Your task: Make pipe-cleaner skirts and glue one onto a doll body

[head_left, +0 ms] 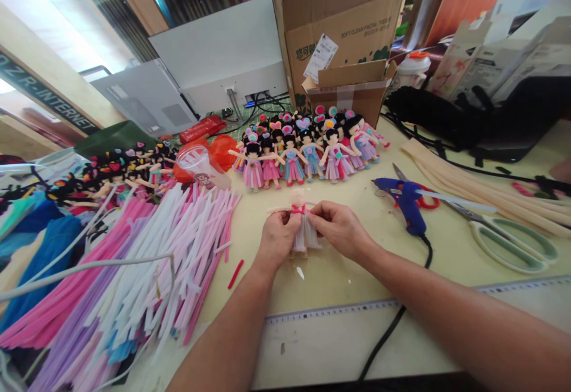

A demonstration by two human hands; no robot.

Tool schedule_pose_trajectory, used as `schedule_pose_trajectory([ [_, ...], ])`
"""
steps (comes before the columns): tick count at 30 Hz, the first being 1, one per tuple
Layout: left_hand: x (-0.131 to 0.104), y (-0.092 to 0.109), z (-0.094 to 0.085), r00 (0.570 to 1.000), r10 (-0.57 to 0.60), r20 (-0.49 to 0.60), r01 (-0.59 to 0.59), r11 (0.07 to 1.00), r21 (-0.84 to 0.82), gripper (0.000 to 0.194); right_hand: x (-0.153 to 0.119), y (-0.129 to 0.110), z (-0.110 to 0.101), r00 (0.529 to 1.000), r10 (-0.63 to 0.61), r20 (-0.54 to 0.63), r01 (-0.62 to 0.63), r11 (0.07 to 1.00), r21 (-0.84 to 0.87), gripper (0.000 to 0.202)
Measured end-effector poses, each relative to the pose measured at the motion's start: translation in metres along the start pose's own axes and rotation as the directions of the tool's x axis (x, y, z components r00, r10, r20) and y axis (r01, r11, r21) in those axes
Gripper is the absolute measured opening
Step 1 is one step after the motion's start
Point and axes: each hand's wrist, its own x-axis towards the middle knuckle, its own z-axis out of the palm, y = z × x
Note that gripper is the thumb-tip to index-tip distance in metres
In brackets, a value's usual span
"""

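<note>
A small pipe-cleaner doll (306, 238) with a pale, whitish skirt stands between my hands over the table. Its head is bare and cream-coloured, and a pink-red bow (298, 209) crosses its waist. My left hand (277, 240) is closed on the doll's left side, thumb against the skirt just below the bow. On the other side, my right hand (341, 228) pinches at the waist beside the bow, its fingertips partly hidden. A short red pipe-cleaner piece (235, 274) lies to the left of my left hand.
Finished dolls (289, 157) stand in rows behind my hands. Bundles of pipe cleaners (151, 267) cover the left side. On the right lie a blue glue gun (408, 204) with its black cable and green-handled scissors (513, 243). A ruler strip (334, 310) runs along the front.
</note>
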Motion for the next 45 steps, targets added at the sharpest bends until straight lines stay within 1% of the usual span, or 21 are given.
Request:
schedule_pose_trajectory([
  [4, -0.001, 0.002, 0.0, 1.0, 0.001, -0.012, -0.001, 0.999, 0.037, 0.023, -0.001, -0.002, -0.001, 0.998, -0.064, -0.019, 0.062, 0.994, -0.096, 0.02],
  [7, -0.003, 0.004, 0.0, 1.0, 0.023, -0.019, -0.021, 0.997, 0.075, 0.022, -0.003, -0.005, -0.001, 0.996, -0.089, -0.015, 0.086, 0.984, -0.153, 0.02],
  [11, -0.003, 0.005, 0.001, 0.996, 0.085, -0.039, -0.077, 0.982, 0.174, 0.022, -0.006, -0.01, -0.002, 0.993, -0.119, 0.009, 0.118, 0.967, -0.225, 0.018],
  [16, -0.005, 0.004, 0.0, 0.982, 0.165, -0.097, -0.131, 0.95, 0.285, 0.02, -0.009, -0.017, -0.003, 0.982, -0.183, 0.054, 0.19, 0.921, -0.34, 0.016],
  [19, -0.007, 0.006, 0.0, 0.969, 0.228, -0.098, -0.183, 0.922, 0.34, 0.019, -0.01, -0.021, -0.004, 0.977, -0.201, 0.066, 0.21, 0.894, -0.396, 0.015],
  [22, -0.009, 0.008, 0.0, 0.958, 0.276, -0.082, -0.226, 0.898, 0.377, 0.019, -0.01, -0.02, -0.005, 0.978, -0.195, 0.071, 0.208, 0.899, -0.385, 0.015],
  [24, -0.011, 0.008, -0.001, 0.951, 0.295, -0.088, -0.241, 0.892, 0.383, 0.019, -0.009, -0.017, -0.006, 0.982, -0.18, 0.063, 0.191, 0.921, -0.34, 0.014],
  [27, -0.012, 0.008, -0.001, 0.94, 0.32, -0.116, -0.258, 0.893, 0.369, 0.018, -0.007, -0.01, -0.005, 0.985, -0.168, 0.043, 0.173, 0.949, -0.265, 0.013],
  [29, -0.013, 0.007, -0.001, 0.941, 0.317, -0.122, -0.26, 0.903, 0.342, 0.018, -0.006, -0.008, -0.005, 0.986, -0.165, 0.031, 0.168, 0.957, -0.235, 0.013],
  [35, -0.014, 0.006, 0.001, 0.957, 0.276, -0.089, -0.253, 0.944, 0.21, 0.02, -0.005, -0.009, -0.007, 0.987, -0.16, 0.012, 0.159, 0.956, -0.247, 0.013],
  [41, -0.013, 0.003, 0.002, 0.949, 0.301, -0.099, -0.275, 0.937, 0.215, 0.022, -0.004, -0.008, -0.009, 0.98, -0.197, 0.006, 0.192, 0.948, -0.253, 0.013],
  [45, -0.016, 0.003, 0.002, 0.941, 0.333, -0.061, -0.315, 0.926, 0.209, 0.024, -0.002, -0.006, -0.01, 0.978, -0.21, -0.007, 0.201, 0.944, -0.26, 0.011],
])
